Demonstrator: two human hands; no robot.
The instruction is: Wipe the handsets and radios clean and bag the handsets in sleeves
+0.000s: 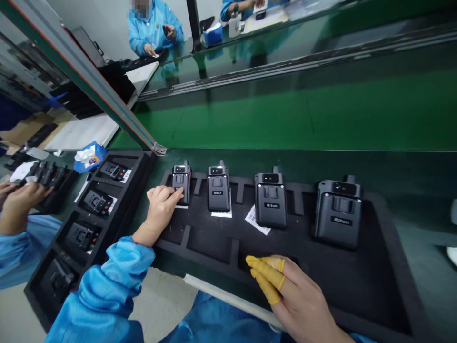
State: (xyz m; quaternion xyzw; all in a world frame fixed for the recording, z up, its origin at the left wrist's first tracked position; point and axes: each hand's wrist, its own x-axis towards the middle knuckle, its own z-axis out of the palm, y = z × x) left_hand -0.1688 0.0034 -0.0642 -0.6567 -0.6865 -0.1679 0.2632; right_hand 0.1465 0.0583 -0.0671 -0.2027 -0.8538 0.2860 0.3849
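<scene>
Several black handheld radios lie backs up in a black foam tray (pixel 210 250). My left hand (pixel 160 207) is over the leftmost radio (pixel 182 178), its index finger stretched onto the nameplate area and the other fingers loosely bent. To its right lie a second radio (pixel 218 202), a third radio (pixel 270 214) and a larger-looking radio (pixel 337 233), each with a "Riton" nameplate. White paper slips stick out beneath some of them. Yellow finger cots cover fingertips of my right hand (pixel 289 286), which hovers over the tray's front part. Its fingers are drawn together, with nothing visible in them.
Left of my tray stands another foam tray (pixel 117 224) of black devices. A blue box (pixel 91 156) with white tissue is behind it. A co-worker's hands (pixel 24 197) work at far left. A metal frame post (pixel 117 100) and green panel (pixel 285 114) bound the bench.
</scene>
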